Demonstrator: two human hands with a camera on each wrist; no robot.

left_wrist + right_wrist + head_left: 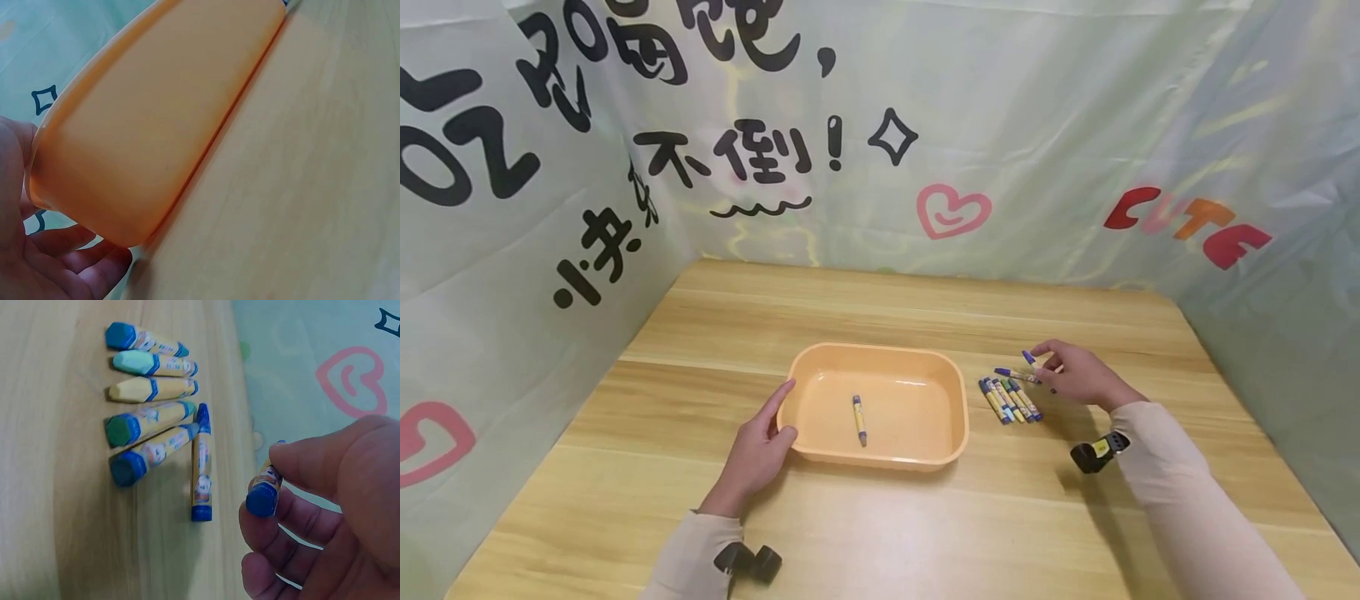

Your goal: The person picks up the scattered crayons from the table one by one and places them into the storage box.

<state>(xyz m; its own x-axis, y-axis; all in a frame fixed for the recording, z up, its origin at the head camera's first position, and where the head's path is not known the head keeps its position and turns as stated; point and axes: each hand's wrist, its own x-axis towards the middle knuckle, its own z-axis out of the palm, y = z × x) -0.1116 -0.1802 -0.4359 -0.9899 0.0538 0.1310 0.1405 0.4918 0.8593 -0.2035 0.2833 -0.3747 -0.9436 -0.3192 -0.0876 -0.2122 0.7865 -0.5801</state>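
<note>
An orange plastic tray (880, 461) sits on the wooden table, with one yellow-wrapped crayon (859, 421) lying inside it. My left hand (756, 446) grips the tray's left end, its thumb at the rim and its other fingers (103, 269) curled by the outer wall. To the right of the tray, my right hand (1078, 372) pinches a blue-ended crayon (264, 494) between thumb and fingers, above the table. Beside it lies a row of several crayons (1011, 402). Another blue crayon (202, 465) lies crosswise at the end of that row.
The wooden table (880, 533) extends around the tray. Printed cloth walls (1037, 125) enclose its back and sides. A small black device (1099, 452) is strapped to my right wrist, another (748, 562) to my left.
</note>
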